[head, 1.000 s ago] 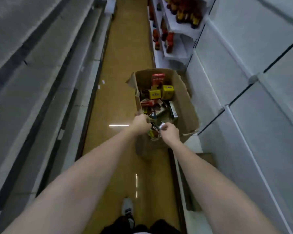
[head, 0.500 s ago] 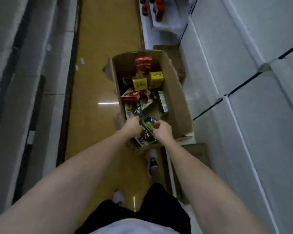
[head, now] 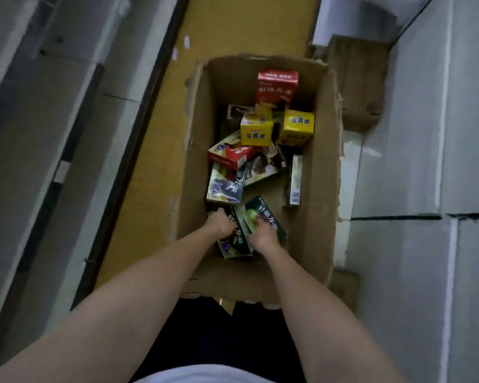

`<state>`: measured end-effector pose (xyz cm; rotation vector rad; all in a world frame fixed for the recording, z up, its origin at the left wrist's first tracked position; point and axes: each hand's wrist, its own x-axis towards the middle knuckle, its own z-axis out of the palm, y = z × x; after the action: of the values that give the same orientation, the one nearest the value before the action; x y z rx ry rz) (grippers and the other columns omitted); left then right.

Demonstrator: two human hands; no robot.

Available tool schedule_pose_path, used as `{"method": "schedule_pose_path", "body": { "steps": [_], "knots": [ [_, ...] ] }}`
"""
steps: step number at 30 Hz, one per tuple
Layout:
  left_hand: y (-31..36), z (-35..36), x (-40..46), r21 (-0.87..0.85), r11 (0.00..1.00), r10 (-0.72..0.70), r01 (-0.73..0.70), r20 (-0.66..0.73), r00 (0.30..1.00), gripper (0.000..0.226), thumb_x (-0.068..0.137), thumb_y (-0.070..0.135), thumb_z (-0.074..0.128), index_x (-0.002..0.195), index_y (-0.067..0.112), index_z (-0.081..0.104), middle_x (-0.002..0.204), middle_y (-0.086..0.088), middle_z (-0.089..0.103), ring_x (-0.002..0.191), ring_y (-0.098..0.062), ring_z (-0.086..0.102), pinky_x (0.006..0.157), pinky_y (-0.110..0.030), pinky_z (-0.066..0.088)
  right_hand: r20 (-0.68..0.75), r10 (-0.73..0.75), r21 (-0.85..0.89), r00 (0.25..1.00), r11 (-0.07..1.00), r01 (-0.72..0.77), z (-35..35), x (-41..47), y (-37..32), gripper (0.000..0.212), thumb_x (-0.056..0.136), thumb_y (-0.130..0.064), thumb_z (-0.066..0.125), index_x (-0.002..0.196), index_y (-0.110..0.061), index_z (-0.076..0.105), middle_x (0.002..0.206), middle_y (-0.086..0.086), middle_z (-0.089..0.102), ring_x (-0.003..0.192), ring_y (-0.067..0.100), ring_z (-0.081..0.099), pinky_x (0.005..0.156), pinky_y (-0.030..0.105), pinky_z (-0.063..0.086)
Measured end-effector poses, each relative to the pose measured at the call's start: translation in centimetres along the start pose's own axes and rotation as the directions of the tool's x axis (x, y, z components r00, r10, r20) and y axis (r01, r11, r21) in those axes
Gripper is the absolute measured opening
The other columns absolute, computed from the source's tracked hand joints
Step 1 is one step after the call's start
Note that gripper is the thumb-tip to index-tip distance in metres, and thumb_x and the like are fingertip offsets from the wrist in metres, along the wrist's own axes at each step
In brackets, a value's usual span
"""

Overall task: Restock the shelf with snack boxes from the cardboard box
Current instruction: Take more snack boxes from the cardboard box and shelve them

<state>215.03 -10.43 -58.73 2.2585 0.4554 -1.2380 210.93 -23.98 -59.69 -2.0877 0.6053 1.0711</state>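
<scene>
— While both hands are reaching into the cardboard box [head: 320,172], how far along is it?

— Barely started; the left hand [head: 220,223] is curling onto one dark snack box [head: 234,239] at the box's near end, the right hand [head: 264,235] gripping a green one [head: 268,214] — many more are lying beyond; nothing shelved yet.

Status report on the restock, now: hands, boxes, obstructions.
Both hands down in cardboard box. Left hand on a dark snack box; right hand grips green snack box. Loose boxes piled beyond; nothing blocking.
</scene>
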Motion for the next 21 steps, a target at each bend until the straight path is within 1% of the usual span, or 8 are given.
{"method": "schedule_pose_path", "body": {
  "steps": [2, 4, 7, 11, 14, 16, 19, 21],
  "knots": [
    [-2.4, 2.1, 4.0, -0.032, 0.999, -0.024, 0.024, -0.010, 1.000, 0.068, 0.075, 0.048, 0.057, 0.125, 0.003, 0.055, 0.132, -0.016, 0.057, 0.118, -0.034, 0.055, 0.100, -0.041, 0.047, 0.045, -0.005, 0.001, 0.999, 1.000, 0.004, 0.5, 1.3, 0.3, 0.058, 0.089, -0.009, 0.061, 0.145, -0.010, 0.045, 0.139, 0.013, 0.053, 0.124, 0.032, 0.053, 0.098, 0.032, 0.045],
    [-3.0, 2.7, 4.6, -0.073, 0.995, -0.067, 0.065, -0.027, 0.997, 0.079, 0.069, 0.046, 0.059, 0.135, 0.003, 0.048, 0.140, -0.022, 0.050, 0.128, -0.036, 0.048, 0.107, -0.039, 0.042, 0.083, -0.011, 0.006, 0.997, 1.000, 0.010, 0.9, 2.6, 0.5, 0.054, 0.088, -0.012, 0.064, 0.140, -0.009, 0.049, 0.133, 0.014, 0.057, 0.121, 0.032, 0.055, 0.098, 0.033, 0.046],
    [-1.8, 2.3, 2.4, -0.124, 0.988, -0.092, 0.090, -0.012, 0.996, 0.082, 0.086, 0.020, 0.063, 0.154, 0.010, 0.019, 0.150, -0.020, 0.039, 0.137, -0.035, 0.038, 0.111, -0.032, 0.035, 0.147, -0.014, 0.011, 0.989, 1.000, 0.013, 1.5, 4.2, 0.6, 0.061, 0.087, -0.016, 0.068, 0.142, -0.010, 0.044, 0.134, 0.015, 0.056, 0.123, 0.034, 0.054, 0.104, 0.040, 0.046],
    [-2.2, 2.9, 2.5, -0.178, 0.979, -0.097, 0.101, 0.034, 0.995, 0.091, 0.089, 0.013, 0.062, 0.158, 0.025, 0.005, 0.150, -0.011, 0.044, 0.133, -0.030, 0.047, 0.107, -0.030, 0.040, 0.178, 0.028, 0.080, 0.984, 0.996, -0.043, 2.8, 5.3, 0.6, 0.077, 0.081, -0.025, 0.072, 0.146, -0.020, 0.032, 0.136, 0.011, 0.055, 0.122, 0.034, 0.054, 0.100, 0.049, 0.050],
    [-3.0, 3.5, 2.8, -0.220, 0.963, -0.149, 0.154, 0.040, 0.988, 0.088, 0.091, 0.018, 0.059, 0.158, 0.027, 0.003, 0.151, -0.011, 0.043, 0.131, -0.032, 0.048, 0.107, -0.033, 0.041, 0.137, 0.052, -0.056, 0.989, 0.997, -0.044, 3.2, 5.8, 0.4, 0.083, 0.083, -0.038, 0.070, 0.151, -0.016, 0.028, 0.148, 0.014, 0.039, 0.137, 0.038, 0.034, 0.111, 0.048, 0.037],
    [-3.8, 3.7, 3.3, -0.271, 0.944, -0.189, 0.187, 0.020, 0.982, 0.083, 0.093, 0.023, 0.057, 0.158, 0.028, 0.006, 0.148, -0.012, 0.046, 0.128, -0.033, 0.051, 0.106, -0.034, 0.043, 0.139, 0.064, -0.126, 0.988, 0.991, -0.046, 2.8, 6.4, 0.1, 0.076, 0.085, -0.044, 0.068, 0.149, -0.018, 0.036, 0.152, 0.015, 0.029, 0.140, 0.037, 0.024, 0.117, 0.047, 0.026],
    [-4.9, 4.4, 4.2, -0.373, 0.904, -0.210, 0.207, 0.032, 0.977, 0.078, 0.091, 0.026, 0.058, 0.156, 0.027, 0.013, 0.139, -0.011, 0.054, 0.120, -0.031, 0.056, 0.103, -0.037, 0.046, 0.149, 0.093, -0.151, 0.984, 0.986, -0.070, 2.8, 6.9, -0.6, 0.070, 0.085, -0.041, 0.069, 0.143, -0.016, 0.041, 0.151, 0.016, 0.028, 0.141, 0.036, 0.024, 0.119, 0.043, 0.023],
    [-4.7, 4.8, 4.3, -0.464, 0.863, -0.195, 0.202, 0.064, 0.979, 0.078, 0.091, 0.025, 0.059, 0.155, 0.027, 0.015, 0.139, -0.009, 0.053, 0.120, -0.029, 0.056, 0.103, -0.037, 0.046, 0.155, 0.096, -0.063, 0.983, 0.994, -0.088, 3.4, 7.0, -0.8, 0.077, 0.080, -0.036, 0.073, 0.144, -0.017, 0.035, 0.146, 0.014, 0.040, 0.139, 0.034, 0.033, 0.116, 0.043, 0.032]
  ]
}}
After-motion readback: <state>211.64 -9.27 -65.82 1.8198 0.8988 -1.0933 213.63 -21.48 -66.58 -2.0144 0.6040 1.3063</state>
